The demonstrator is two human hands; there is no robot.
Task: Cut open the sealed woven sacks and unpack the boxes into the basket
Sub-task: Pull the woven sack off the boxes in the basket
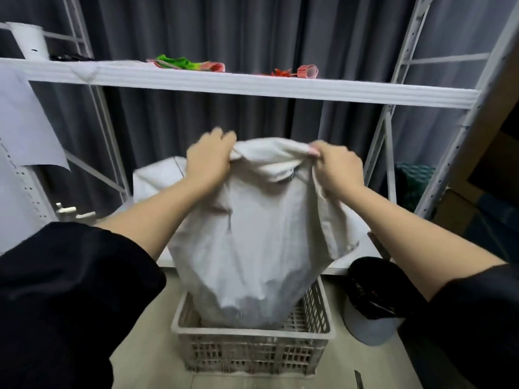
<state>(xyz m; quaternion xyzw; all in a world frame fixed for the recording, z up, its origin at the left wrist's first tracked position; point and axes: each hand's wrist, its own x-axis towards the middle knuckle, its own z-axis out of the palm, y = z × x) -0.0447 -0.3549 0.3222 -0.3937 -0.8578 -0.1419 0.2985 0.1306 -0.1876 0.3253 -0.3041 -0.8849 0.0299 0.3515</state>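
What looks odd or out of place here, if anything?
Nothing is spilled or broken. The oddest sight is the woven sack, held up by both hands with its lower end hanging into the basket. A loose sheet also droops over the left shelf's edge.

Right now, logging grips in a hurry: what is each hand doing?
Left hand: grips the upper edge of the white woven sack.
Right hand: grips the sack's upper edge too.
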